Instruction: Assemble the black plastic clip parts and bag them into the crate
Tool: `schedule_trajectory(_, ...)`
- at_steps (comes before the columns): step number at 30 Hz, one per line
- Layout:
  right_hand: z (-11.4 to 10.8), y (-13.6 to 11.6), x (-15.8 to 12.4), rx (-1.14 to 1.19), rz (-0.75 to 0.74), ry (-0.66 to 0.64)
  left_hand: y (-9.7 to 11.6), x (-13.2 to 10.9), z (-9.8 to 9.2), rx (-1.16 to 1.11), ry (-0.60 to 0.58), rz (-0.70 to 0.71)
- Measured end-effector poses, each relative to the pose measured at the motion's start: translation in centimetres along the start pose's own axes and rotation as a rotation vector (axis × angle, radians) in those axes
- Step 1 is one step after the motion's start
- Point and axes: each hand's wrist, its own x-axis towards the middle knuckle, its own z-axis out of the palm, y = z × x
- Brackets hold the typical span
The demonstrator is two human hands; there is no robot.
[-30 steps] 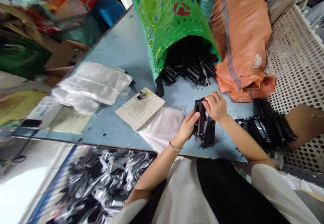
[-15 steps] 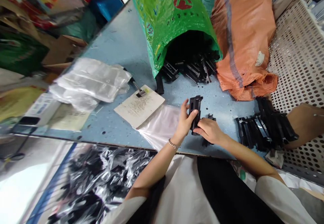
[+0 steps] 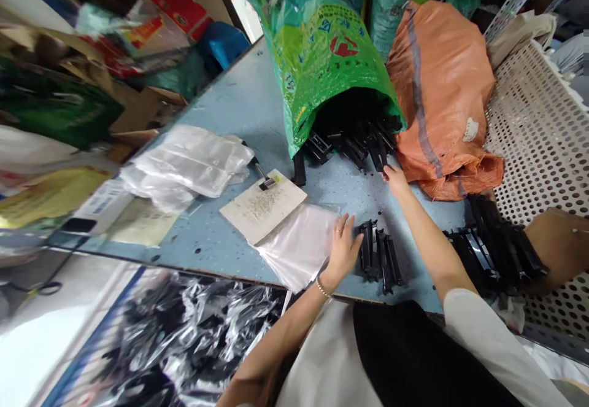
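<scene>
My right hand (image 3: 396, 180) reaches to the mouth of a green woven sack (image 3: 317, 75), its fingers closed on the near end of a black plastic part (image 3: 380, 152). More long, narrow black parts spill from the sack around it. My left hand (image 3: 343, 248) is open, fingers spread, by the right edge of a stack of clear plastic bags (image 3: 294, 241). Just right of that hand, several black parts (image 3: 380, 256) lie side by side on the blue table (image 3: 216, 217). A bracelet circles my left wrist.
A stained board (image 3: 262, 207) with a metal-ended tool lies left of the clear bags. Folded plastic bags (image 3: 188, 155) lie beyond it. An orange sack (image 3: 451, 81) and a perforated crate (image 3: 534, 106) stand right, near more black parts (image 3: 501, 250). Wrapped black items (image 3: 197, 327) sit below the table edge.
The black part that both hands held has been let go, and several now lie beside my left hand. My right hand has moved forward to the green sack. My left hand has opened.
</scene>
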Motion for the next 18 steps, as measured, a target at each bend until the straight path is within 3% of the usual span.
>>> schedule_trajectory(3, 0.2, -0.2, -6.5, 0.213, 0.123, -0.073, 2.1, 2.8, -1.6, -0.387, -0.005, -0.074)
schedule_trajectory(6, 0.7, -1.4, -13.0, 0.654, 0.342, -0.320, 5.0, 5.2, -2.2, -0.879, -0.074, -0.175)
schedule_trajectory(8, 0.6, -2.6, -15.4, 0.643, 0.345, -0.378, 6.7, 5.8, -2.6, -1.055, -0.161, -0.264)
schedule_trajectory(10, 0.1, -3.8, -15.7, 0.394, 0.177, -0.232, 8.0, 5.3, -3.2, -1.083, -0.226, -0.353)
schedule_trajectory(13, -0.6, -5.1, -13.4, -0.090, -0.248, 0.068, 9.0, 3.5, -3.6, -0.993, -0.269, -0.429)
schedule_trajectory(16, -0.3, -5.9, -10.6, -0.390, -0.548, 0.102, 9.3, 2.2, -3.4, -0.916, -0.285, -0.477)
schedule_trajectory(18, 0.2, -6.3, -9.9, -0.415, -0.575, 0.058, 9.2, 2.2, -3.6, -0.885, -0.230, -0.473)
